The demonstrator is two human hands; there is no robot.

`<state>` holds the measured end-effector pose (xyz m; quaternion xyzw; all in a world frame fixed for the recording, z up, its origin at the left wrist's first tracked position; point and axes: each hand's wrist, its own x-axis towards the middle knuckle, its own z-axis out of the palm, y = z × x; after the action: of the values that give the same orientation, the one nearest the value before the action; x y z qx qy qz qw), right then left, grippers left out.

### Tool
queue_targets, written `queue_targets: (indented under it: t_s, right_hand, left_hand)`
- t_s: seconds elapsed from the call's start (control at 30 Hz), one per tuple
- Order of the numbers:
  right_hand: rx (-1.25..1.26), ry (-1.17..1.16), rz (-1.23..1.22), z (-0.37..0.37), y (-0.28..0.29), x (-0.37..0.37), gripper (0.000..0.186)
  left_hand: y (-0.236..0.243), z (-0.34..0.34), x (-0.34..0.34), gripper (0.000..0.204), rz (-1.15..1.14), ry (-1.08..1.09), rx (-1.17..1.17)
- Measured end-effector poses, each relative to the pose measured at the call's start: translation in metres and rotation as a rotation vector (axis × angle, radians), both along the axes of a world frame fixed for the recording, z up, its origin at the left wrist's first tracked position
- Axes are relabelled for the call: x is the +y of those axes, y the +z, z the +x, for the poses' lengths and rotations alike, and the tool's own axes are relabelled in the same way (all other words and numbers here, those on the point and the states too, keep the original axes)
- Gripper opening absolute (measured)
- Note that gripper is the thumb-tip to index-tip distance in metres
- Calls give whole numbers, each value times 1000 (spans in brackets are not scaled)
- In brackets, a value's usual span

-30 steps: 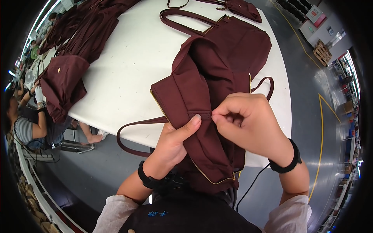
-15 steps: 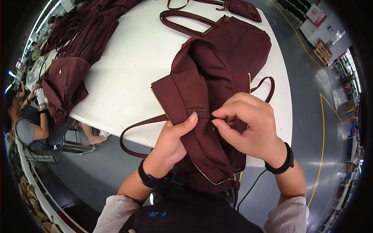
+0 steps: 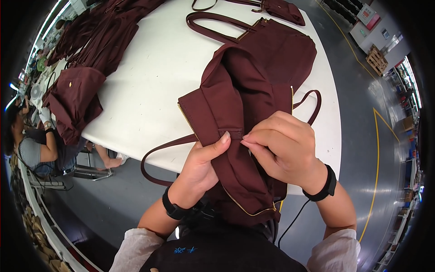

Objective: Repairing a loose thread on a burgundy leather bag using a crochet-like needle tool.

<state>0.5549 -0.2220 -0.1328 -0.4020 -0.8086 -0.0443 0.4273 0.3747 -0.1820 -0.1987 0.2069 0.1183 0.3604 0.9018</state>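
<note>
A maroon fabric bag (image 3: 222, 106) lies unzipped at the table's near edge, its opening spread and a gold zipper along the rim. My left hand (image 3: 201, 163) grips the folded edge, thumb on top near a small stitched tab (image 3: 230, 133), the other fingers hidden beneath the cloth. Beside that tab, my right hand (image 3: 285, 147) is closed in a pinch, thumb and forefinger tips touching the fabric. Whether a thread or a bit of cloth is between those tips is too small to tell. A thin strap loop (image 3: 156, 165) hangs left of my left hand.
Another maroon bag (image 3: 285, 54) with handles lies just beyond on the white table (image 3: 149, 77). A pile of maroon bags (image 3: 97, 41) covers the far left. At left a seated person (image 3: 38, 145) works by the table. A wooden pallet (image 3: 376, 59) stands at far right.
My right hand has moved slightly left, its pinched fingertips now meeting the fabric beside the tab. My left hand keeps its grip on the bag.
</note>
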Motion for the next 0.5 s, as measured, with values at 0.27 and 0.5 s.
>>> queue_targets:
  t_s: [0.27,0.5]
  right_hand:
    - [146,-28,-49,-6,-5,0,18]
    - [65,-20,10,-5,-6,2,19]
  left_hand:
    - [-6,-2,2,35,-7,-40,-53]
    - [-6,-2,1,35,-1,-32,-58]
